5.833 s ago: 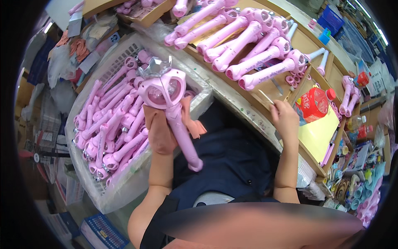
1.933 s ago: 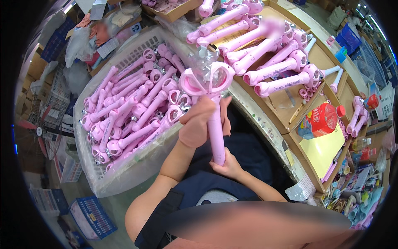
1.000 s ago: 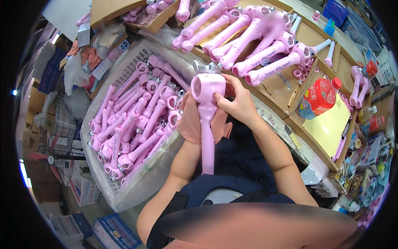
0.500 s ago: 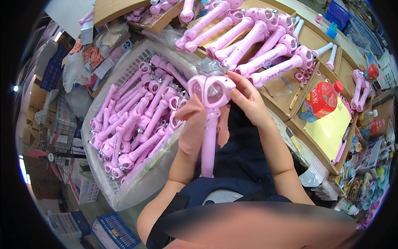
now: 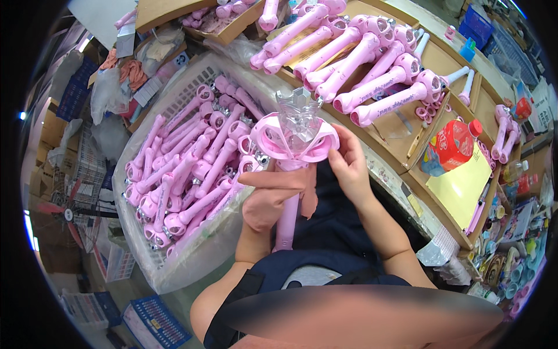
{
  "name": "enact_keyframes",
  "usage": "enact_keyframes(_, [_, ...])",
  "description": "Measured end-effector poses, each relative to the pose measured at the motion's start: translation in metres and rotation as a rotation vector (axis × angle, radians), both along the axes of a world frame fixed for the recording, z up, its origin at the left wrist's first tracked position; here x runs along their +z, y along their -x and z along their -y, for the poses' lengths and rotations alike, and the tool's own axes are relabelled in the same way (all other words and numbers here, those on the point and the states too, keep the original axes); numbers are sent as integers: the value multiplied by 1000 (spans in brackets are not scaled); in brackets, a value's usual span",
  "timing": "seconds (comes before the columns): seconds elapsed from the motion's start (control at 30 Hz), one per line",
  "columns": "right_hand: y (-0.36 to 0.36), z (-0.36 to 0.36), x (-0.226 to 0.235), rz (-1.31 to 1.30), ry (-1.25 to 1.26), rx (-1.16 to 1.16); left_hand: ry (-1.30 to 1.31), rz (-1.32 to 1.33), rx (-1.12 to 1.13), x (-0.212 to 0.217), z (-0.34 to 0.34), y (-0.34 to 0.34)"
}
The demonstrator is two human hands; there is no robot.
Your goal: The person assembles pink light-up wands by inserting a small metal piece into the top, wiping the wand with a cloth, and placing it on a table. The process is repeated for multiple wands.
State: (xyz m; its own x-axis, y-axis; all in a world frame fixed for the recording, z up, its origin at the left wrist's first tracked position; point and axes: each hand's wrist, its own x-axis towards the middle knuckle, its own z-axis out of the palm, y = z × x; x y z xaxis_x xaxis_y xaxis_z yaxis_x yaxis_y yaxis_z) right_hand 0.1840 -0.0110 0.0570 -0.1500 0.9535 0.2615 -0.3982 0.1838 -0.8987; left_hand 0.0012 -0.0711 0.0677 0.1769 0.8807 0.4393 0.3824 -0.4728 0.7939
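— Two hands, what are they doing?
— Left hand [image 5: 272, 198], in a pink glove, is closed around the handle of a pink toy wand [image 5: 293, 168] held upright above the lap. Right hand [image 5: 349, 160], bare, has its fingers curled on the wand's heart-shaped head.
— And the containers?
— White mesh basket [image 5: 174, 104] at left is heaped with matching wands. Cardboard trays [image 5: 407, 125] on the surface ahead hold more, laid in rows.

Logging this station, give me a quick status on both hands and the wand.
Left hand gripping pink toy wand by the handle, upright. Right hand pinching its wing edge. Basket of wands left, nothing blocking.
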Motion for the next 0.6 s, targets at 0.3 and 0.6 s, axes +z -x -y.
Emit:
enact_keyframes(0.3, [0, -18, 7, -109, -8, 28, 160, 102, -164, 7, 0, 2])
enact_keyframes(0.6, [4, -15, 5, -99, 24, 20, 244, 178, -157, 1, 1, 0])
